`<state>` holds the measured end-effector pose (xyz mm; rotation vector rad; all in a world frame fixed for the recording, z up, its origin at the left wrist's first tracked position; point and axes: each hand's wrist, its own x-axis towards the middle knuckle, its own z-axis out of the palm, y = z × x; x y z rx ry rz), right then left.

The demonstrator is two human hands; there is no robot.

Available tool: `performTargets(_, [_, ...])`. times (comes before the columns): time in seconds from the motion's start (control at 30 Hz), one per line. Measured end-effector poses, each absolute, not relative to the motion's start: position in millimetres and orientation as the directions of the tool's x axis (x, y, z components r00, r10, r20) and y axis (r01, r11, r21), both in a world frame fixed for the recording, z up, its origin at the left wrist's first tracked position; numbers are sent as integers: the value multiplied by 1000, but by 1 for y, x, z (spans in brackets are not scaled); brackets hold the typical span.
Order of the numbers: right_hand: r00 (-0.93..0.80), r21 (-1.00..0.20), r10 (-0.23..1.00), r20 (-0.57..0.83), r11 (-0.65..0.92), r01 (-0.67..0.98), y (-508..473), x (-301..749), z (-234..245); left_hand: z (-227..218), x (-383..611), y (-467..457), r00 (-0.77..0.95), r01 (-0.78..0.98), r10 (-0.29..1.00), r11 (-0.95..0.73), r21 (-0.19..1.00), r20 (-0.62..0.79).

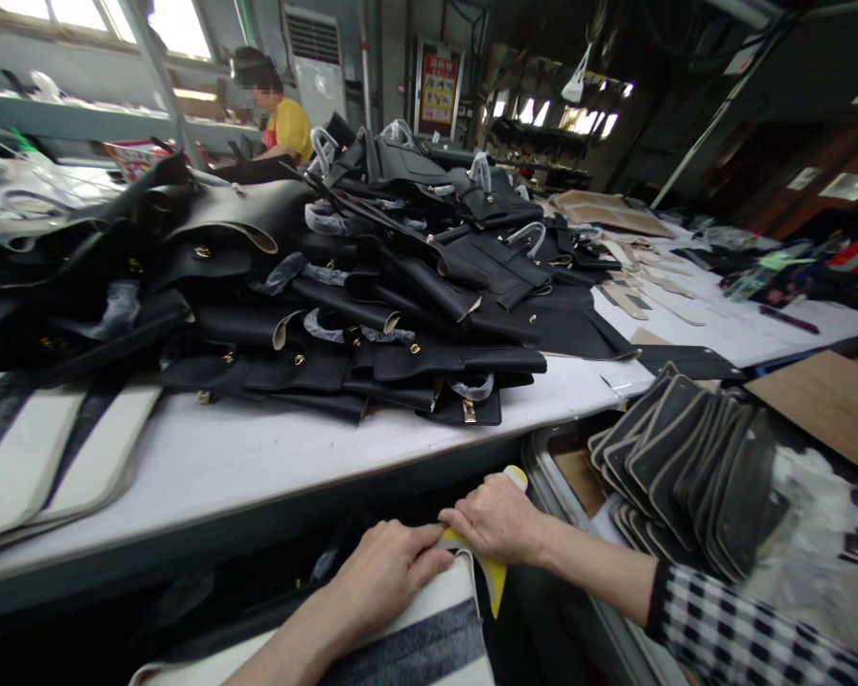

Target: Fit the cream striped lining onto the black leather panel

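Note:
A pale panel with a dark grey band [421, 640] lies low in the view, one corner pointing away from me. My left hand [390, 575] grips it near that corner, thumb on the top face and index finger stretched along the edge. Just right of the corner, my right hand [497, 519] is closed around a yellow strip [496, 583]. One end of the strip sticks out above the fist and a pointed part hangs below it. Its middle is hidden by the fingers, and its exact kind is unclear. The two hands nearly touch at the fingertips.
Black leather bags [400, 276] with wrapped handles are heaped on the white table [257, 467]. More striped panels [57, 457] lie at left. Dark stacked pieces [693, 457] stand in a bin at right, near a brown board [829, 410]. A person in yellow [291, 129] sits behind.

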<state>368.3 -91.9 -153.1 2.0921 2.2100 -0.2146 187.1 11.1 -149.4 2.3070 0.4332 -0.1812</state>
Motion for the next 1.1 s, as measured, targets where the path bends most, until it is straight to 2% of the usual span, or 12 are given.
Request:
performTargets(0.27, [94,-18,969,-228,-101,995,-101,353,-154,-153,188,9,940,341,248,-729,594,-235])
performTargets(0.43, [219,13,945,-245,-222,975,-105,343,-151,-156,190,8,943,330,230,-741,585,-240])
performTargets(0.67, [304,45,918,-254,-303,952,-113,321,-151,-154,186,10,948,315,220,-743,591,-228])
performTargets(0.77, [313,77,920,-236,-303,950,-114,311,-151,-151,185,9,942,333,234,-731,595,-240])
performTargets(0.87, [234,92,945,-227,-218,972,-112,309,-150,-144,183,7,931,364,258,-703,611,-258])
performTargets(1.0, [117,101,972,-203,-98,990,-97,318,-147,-122,154,23,900,426,357,-592,684,-252])
performTargets(1.1, [127,74,983,-132,-118,990,-71,315,-148,-108,92,54,810,476,552,-424,771,-198])
